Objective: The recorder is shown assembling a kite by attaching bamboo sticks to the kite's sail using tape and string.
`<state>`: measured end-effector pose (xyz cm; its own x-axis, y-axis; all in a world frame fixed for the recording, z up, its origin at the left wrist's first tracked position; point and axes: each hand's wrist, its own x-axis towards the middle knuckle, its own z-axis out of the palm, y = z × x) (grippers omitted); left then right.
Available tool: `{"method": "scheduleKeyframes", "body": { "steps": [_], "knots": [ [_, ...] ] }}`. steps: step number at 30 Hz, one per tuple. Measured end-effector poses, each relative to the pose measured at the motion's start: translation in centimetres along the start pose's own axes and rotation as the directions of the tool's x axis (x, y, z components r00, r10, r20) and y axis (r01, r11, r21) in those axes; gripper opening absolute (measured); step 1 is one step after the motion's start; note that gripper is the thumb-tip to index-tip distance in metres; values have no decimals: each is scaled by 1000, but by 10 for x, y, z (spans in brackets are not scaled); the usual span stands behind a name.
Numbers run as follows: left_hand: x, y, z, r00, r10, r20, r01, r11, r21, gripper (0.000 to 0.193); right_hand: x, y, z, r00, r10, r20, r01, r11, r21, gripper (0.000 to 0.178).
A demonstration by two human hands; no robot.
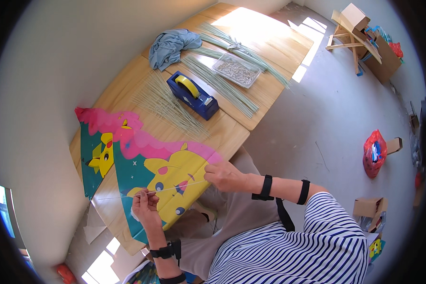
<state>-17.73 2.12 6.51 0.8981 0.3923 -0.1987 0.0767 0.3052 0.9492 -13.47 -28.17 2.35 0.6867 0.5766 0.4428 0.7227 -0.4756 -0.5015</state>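
While a thin pale stick (175, 188) runs almost level across the lower part of a colourful kite (142, 161), both hands hold it against the printed sheet. The left hand (144, 204) sits at the stick's left part, its fingers (144, 192) pressed together in a pinch around the stick, which carries on past them to the left, beyond the kite's edge. The right hand (226, 176) is at the stick's other end, near the kite's right corner, with its fingers (209, 176) curled and closed on that end and on the kite's edge there. The kite, pink along the top, teal lower down and printed with yellow cartoon figures, lies flat on the near end of the wooden surface (232, 132), its lower corner hanging over toward the person's lap. Farther up the surface, loose thin sticks (163, 102) are spread in a fan just beyond the kite, beside a blue tape dispenser (192, 94). Behind that lie more stick bundles (222, 85), a clear plastic tray (236, 70) and a crumpled grey-blue cloth (171, 46).
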Motion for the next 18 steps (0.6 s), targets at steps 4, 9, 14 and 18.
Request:
{"method": "scheduleKeyframes", "body": {
  "steps": [4,9,14,18],
  "knots": [
    [5,1,32,999,23,32,-23,1000,-8,13,-4,15,-29,987,160,-30,-153,975,163,9],
    [-4,1,44,999,-34,24,34,999,-28,14,38,149,-109,830,355,-430,-415,909,-49,4],
    [-15,-6,46,993,-119,-7,119,993,2,14,78,268,-168,740,529,-415,-665,669,-332,11],
    [-17,-8,43,987,-153,-39,155,986,60,13,89,298,-171,664,729,-168,-685,503,-527,18]
  ]
}}
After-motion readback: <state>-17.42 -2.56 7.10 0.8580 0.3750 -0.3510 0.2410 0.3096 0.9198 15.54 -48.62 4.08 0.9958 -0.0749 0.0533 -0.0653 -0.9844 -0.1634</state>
